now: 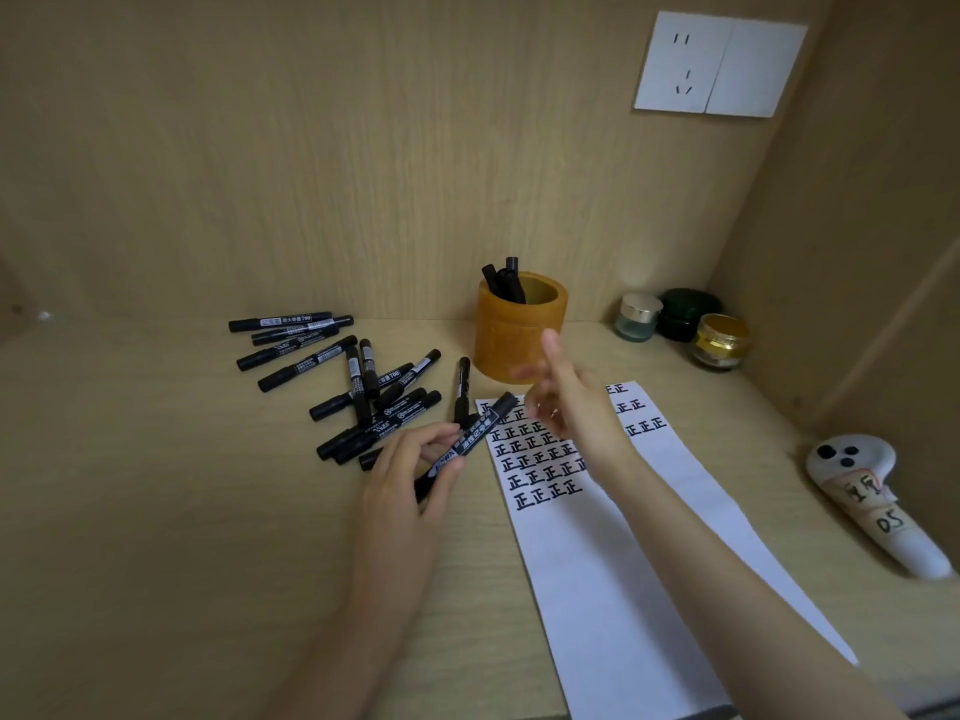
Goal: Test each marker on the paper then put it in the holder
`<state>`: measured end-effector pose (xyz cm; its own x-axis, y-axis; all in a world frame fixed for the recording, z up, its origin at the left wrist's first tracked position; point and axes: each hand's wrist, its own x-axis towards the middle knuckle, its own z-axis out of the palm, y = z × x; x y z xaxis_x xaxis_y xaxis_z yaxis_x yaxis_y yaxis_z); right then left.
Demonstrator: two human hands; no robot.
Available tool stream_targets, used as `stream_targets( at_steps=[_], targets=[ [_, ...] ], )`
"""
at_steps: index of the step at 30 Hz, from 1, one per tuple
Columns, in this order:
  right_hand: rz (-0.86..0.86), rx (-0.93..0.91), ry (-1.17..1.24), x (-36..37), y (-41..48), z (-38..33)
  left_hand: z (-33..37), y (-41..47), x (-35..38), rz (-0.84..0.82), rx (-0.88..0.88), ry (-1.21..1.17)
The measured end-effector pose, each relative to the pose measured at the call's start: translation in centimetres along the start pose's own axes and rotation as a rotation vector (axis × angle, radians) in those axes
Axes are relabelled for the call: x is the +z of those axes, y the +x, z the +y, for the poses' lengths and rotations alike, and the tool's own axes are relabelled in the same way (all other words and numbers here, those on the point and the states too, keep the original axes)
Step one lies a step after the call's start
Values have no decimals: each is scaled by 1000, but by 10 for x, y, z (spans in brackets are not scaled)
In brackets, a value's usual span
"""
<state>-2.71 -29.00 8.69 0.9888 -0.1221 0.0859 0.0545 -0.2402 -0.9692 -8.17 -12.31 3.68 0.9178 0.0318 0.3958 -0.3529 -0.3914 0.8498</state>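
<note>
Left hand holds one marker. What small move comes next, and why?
Probably the open right hand, now near the holder, should pull the cap off the marker in the left hand: it looks capped, so it cannot yet mark the paper.

Loose markers (pixel 358 392) at 9 o'clock: roughly twelve; held marker (pixel 470 441): one. Holder (pixel 511 350) at 12 o'clock: one, containing at least three markers. Jars (pixel 638 317) at 2 o'clock: three; paper (pixel 623 563): one.
</note>
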Motion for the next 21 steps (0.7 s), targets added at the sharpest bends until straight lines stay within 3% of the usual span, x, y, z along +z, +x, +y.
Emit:
stream_targets(
  at_steps=[4,13,21],
  targets=[
    [-234,66,99,7,-31,6,-1,0,2,-3,44,10],
    [-132,-31,234,8,-41,10,-7,-1,3,-123,-69,22],
    [-170,-60,237,6,-47,15,-3,-4,4,-229,53,141]
  ],
)
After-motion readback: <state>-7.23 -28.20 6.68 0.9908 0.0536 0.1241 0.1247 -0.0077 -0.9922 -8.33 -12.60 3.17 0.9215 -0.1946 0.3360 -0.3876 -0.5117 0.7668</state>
